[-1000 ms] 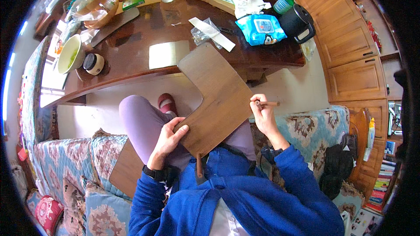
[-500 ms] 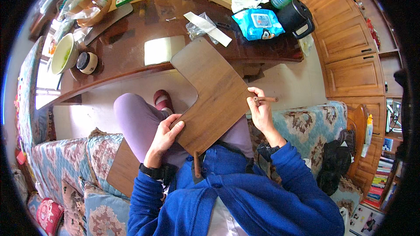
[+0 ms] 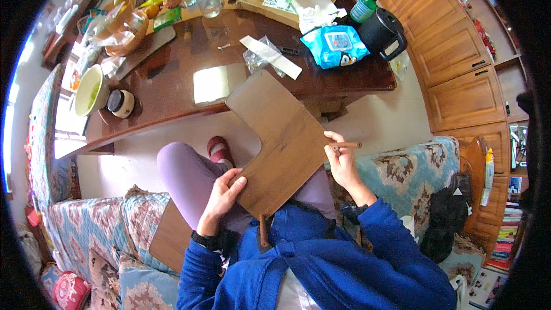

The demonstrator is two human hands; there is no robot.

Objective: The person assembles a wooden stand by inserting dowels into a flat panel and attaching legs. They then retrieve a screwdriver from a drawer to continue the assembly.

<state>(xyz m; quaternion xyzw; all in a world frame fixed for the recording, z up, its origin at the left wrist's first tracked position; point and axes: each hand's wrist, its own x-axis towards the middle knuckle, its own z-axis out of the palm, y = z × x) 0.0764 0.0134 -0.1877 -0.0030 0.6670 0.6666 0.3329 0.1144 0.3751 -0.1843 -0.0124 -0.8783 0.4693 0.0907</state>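
Observation:
An L-shaped brown wooden board [image 3: 284,138] lies tilted over my lap, its far end reaching toward the table's front edge. My left hand [image 3: 224,196] grips the board's left lower edge, thumb on top and fingers mostly hidden beneath. At the board's right corner, my right hand [image 3: 343,163] is closed around a short round wooden dowel [image 3: 350,145] that points right. What looks like the end of a second dowel shows by the thumb. Another wooden dowel [image 3: 263,232] sticks out at the board's near corner, against my blue clothing. Whether it is fixed there I cannot tell.
A dark glossy table [image 3: 172,80] stands ahead, bearing a blue wipes pack [image 3: 334,47], a black kettle [image 3: 383,33], a bowl [image 3: 92,90], a jar [image 3: 121,103] and cardboard [image 3: 270,0]. Another brown board [image 3: 172,238] rests on the patterned sofa [image 3: 92,224] at my left.
The whole view has shifted slightly, the table sitting a little lower in it. Both hands keep their grips, and the board stays nearly in place.

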